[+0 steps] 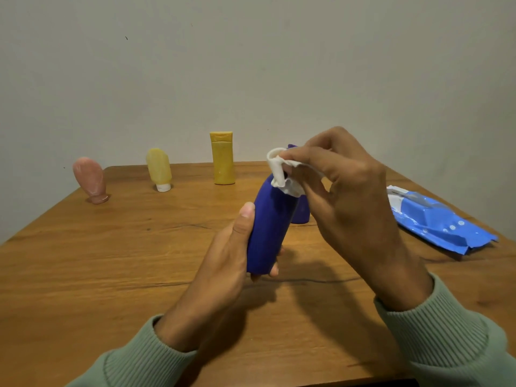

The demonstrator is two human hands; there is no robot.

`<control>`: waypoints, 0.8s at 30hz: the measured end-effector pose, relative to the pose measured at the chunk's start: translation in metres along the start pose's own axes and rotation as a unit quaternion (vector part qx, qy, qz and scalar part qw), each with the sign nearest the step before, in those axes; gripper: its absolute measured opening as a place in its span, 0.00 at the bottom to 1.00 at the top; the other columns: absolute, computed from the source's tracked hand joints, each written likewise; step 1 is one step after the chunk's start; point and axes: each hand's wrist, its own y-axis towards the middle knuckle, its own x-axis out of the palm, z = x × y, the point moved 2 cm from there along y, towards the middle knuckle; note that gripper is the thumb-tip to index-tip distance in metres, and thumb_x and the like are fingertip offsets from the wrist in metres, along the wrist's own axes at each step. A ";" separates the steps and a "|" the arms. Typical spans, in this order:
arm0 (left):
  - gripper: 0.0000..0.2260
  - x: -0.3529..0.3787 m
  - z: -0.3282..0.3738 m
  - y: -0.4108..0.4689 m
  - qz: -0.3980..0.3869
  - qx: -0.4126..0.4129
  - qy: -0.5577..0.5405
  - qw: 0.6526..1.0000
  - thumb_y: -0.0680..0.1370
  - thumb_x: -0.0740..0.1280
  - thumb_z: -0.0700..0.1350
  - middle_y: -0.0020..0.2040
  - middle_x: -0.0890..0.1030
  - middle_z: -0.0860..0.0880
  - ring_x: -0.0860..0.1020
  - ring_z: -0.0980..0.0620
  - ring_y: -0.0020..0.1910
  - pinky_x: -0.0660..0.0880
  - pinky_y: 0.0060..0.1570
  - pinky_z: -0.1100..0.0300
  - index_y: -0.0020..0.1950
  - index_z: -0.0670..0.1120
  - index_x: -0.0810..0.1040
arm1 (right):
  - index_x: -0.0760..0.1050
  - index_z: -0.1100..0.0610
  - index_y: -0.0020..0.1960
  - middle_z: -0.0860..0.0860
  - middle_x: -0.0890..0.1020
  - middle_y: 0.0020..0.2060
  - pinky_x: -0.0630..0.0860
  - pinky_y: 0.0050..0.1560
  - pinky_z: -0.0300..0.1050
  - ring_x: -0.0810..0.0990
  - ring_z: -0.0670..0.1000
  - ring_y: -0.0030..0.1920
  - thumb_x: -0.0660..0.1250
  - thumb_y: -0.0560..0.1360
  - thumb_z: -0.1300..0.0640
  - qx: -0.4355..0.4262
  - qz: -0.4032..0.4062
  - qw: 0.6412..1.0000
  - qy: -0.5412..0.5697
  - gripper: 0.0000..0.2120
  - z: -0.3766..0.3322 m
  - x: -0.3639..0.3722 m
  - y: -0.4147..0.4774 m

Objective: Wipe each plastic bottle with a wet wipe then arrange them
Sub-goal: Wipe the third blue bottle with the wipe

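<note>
head view: left hand (223, 255) grips blue bottle (268, 227); right hand (349, 196), pinching wipe (277, 169), half hides second blue bottle (301, 216); three bottles (159, 169) behind, five total; one pack (441, 222).

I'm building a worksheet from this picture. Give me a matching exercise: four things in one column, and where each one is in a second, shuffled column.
Things:
1. pink bottle
2. nearer blue bottle
3. wet wipe
4. wipes pack

Places:
A. pinched in the right hand
B. lying on the right side of the table
C. standing at the table's far left
D. gripped by the left hand

Pairs: 1-C, 2-D, 3-A, 4-B
</note>
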 end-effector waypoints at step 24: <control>0.29 0.005 0.009 -0.001 -0.044 -0.094 -0.223 0.969 0.80 0.51 0.63 0.41 0.80 0.39 0.76 0.46 0.33 0.71 0.28 0.59 0.60 0.41 0.76 | 0.81 0.55 0.51 0.47 0.83 0.43 0.78 0.43 0.37 0.82 0.47 0.46 0.72 0.72 0.60 0.119 0.025 0.973 0.198 0.08 0.017 0.000 0.004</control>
